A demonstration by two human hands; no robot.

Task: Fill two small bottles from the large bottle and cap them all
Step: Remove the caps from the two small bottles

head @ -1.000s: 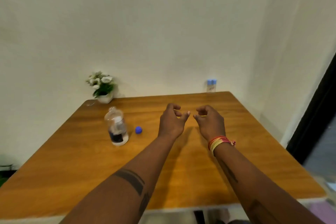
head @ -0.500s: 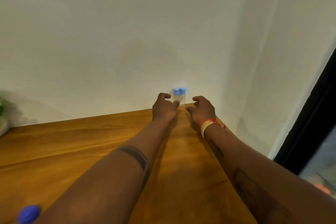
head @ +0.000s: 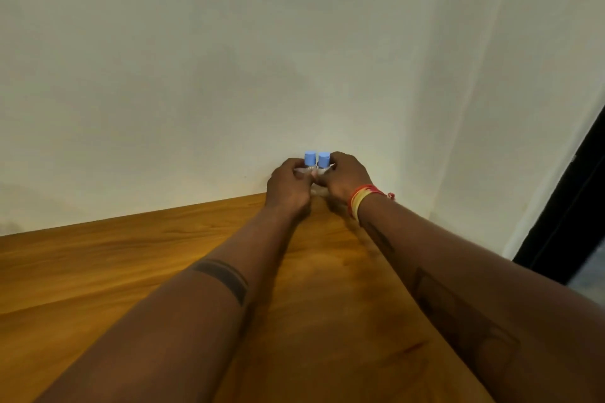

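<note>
— Where are the bottles from where you stand?

— Dead ahead of the person, at twelve o'clock, on the far edge of the wooden table (head: 114,271) against the wall (head: 229,59). Two small bottles side by side, both upright, long axes vertical, the left small bottle (head: 309,163) touching or just beside the right small bottle (head: 324,164).

— And the hands?

— Both arms stretched out. The left hand (head: 288,188) comes in from about seven o'clock, fingers curled round the left one; the right hand (head: 343,181) from five o'clock, wrapped round the other. Neither is nearer; each has its own bottle.

— So they come straight back?

— I'd guess so, towards six o'clock, kept upright.

— Are they empty?

— Can't tell. The bodies are clear and mostly behind the fingers; only the blue caps (head: 310,158) stand out. Whether the bases rest on the table is hidden too.

— The large bottle?

— Out of sight. A thread band (head: 358,203) on the right wrist, that's all else.
</note>
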